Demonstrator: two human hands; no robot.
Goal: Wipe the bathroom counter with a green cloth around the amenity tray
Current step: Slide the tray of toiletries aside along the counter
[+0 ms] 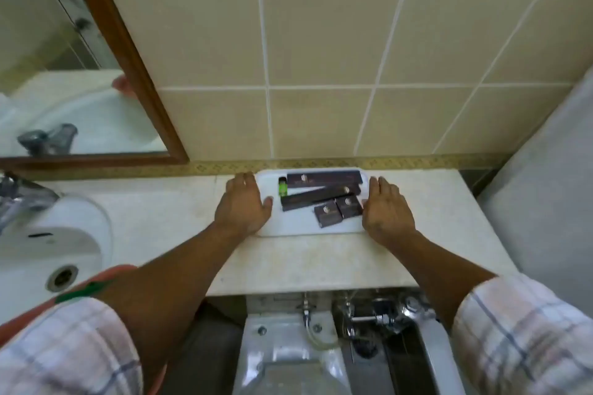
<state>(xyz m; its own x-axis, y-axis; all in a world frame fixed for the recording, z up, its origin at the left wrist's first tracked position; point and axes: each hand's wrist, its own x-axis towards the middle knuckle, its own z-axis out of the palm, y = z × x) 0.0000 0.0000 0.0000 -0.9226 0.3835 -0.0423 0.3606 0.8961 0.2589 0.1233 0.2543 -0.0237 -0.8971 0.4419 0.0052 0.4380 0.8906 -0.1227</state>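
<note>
Because the amenity tray sits squarely on the stretch of counter that needs wiping, we have both hands on it, one at each short end. In the head view, our only view, the left hand lies flat over the tray's left edge, its thumb reaching inward onto the white surface; the right hand mirrors it on the right edge. Both are spread wide and relaxed, fingers pointing toward the tiled wall, pressing on or bracketing the tray rather than closed around anything. We cannot tell whether the fingertips hook under the rim.

Between our hands lie the tray's contents: two long dark boxes toward the wall, two small dark boxes nearer us, and a small green bottle just beside the left thumb. They lie loose and askew, so we judge that a symmetrical two-handed hold is meant to keep the tray level if it is lifted or slid.

The green cloth is not in either hand. A strip of green and orange fabric shows near our left elbow, close to the basin; it may be the cloth, but we cannot be sure.

We judge that the wiping has not yet begun here: the tray must be shifted or steadied first. A tilt would send the boxes sliding.
</note>
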